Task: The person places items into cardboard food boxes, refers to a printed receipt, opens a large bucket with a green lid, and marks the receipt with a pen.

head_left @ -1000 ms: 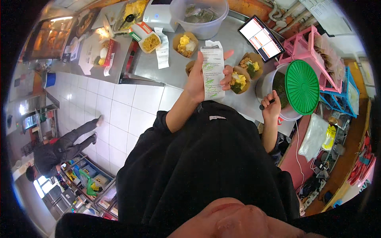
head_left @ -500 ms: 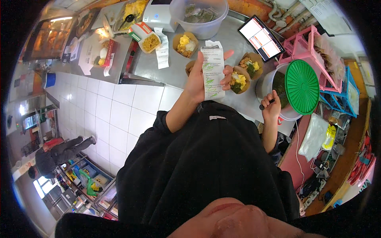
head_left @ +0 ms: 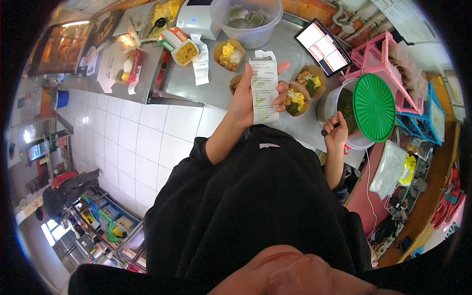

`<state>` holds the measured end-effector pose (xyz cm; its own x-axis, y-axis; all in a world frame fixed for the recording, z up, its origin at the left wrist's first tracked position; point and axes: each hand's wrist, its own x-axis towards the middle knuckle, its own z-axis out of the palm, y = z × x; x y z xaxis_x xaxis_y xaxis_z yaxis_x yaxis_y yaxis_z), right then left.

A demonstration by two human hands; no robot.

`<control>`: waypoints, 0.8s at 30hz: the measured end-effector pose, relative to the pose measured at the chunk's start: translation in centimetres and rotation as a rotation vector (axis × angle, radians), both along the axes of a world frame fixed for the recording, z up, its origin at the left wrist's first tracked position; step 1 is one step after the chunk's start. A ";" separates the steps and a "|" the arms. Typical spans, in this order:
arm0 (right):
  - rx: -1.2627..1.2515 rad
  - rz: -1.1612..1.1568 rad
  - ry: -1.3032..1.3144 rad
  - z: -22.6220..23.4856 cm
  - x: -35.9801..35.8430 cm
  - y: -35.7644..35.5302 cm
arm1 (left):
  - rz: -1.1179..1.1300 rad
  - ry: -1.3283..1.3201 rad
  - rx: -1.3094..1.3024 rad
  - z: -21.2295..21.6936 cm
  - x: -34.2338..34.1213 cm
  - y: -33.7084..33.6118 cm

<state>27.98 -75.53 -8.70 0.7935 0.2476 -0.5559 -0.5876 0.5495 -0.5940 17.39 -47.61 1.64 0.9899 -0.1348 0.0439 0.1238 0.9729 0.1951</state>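
In the head view, looking down, a person in a black top is standing at a grey stainless-steel counter (head_left: 175, 81). The left hand (head_left: 246, 101) is holding a long white paper receipt (head_left: 264, 91) marked with green scribbles, keeping it upright in front of the chest, with the fingers curling around its right edge. The right hand (head_left: 336, 132) is gripping a short black rod-shaped object (head_left: 325, 132) in a narrow, curled fist, beside a translucent round plastic tub (head_left: 326, 104) that is holding something dark green. A ribbed round green plastic lid (head_left: 374, 109) is leaning over this tub.

Between the hands, two brown cardboard food boxes (head_left: 296, 100) (head_left: 310, 81) with yellow and green food are sitting on the counter. Behind them, a black-framed tablet (head_left: 323, 47) is glowing. At far left, a co-worker (head_left: 71, 191) in dark clothes is standing beside cluttered shelving (head_left: 110, 221).
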 end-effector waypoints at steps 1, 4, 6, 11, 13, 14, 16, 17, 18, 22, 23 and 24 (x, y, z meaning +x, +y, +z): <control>0.007 0.005 0.000 -0.1 0.0 -0.1 | -0.001 0.000 -0.005 0.0 0.0 0.0; 0.008 0.007 -0.006 0.0 0.0 0.0 | -0.007 -0.008 -0.018 -0.1 0.0 0.0; 0.003 0.005 -0.013 -0.1 0.0 0.0 | -0.009 -0.003 -0.016 -0.1 0.0 0.0; 0.009 -0.011 0.011 0.2 -0.1 0.2 | -0.013 0.005 -0.022 0.0 0.0 -0.1; 0.001 -0.011 0.009 0.3 -0.1 0.3 | -0.016 0.001 -0.028 -0.2 0.0 -0.1; -0.007 -0.012 0.007 0.3 -0.1 0.3 | -0.016 0.001 -0.028 -0.1 0.1 -0.1; -0.004 -0.008 0.002 0.1 0.0 0.2 | -0.017 -0.003 -0.026 -0.1 0.1 -0.1; -0.002 -0.004 -0.003 0.0 0.0 0.1 | -0.016 -0.002 -0.026 0.0 0.1 -0.1; -0.002 -0.004 -0.003 0.0 0.1 0.1 | -0.016 0.005 -0.024 0.0 0.0 0.0; -0.017 -0.013 0.011 0.3 0.1 0.4 | -0.014 0.018 -0.027 0.0 0.1 0.1; -0.033 -0.026 0.015 0.5 0.0 0.5 | -0.014 0.018 -0.027 -0.1 0.1 0.1; -0.033 -0.026 0.015 0.4 0.0 0.4 | -0.014 0.013 -0.029 -0.2 0.1 0.1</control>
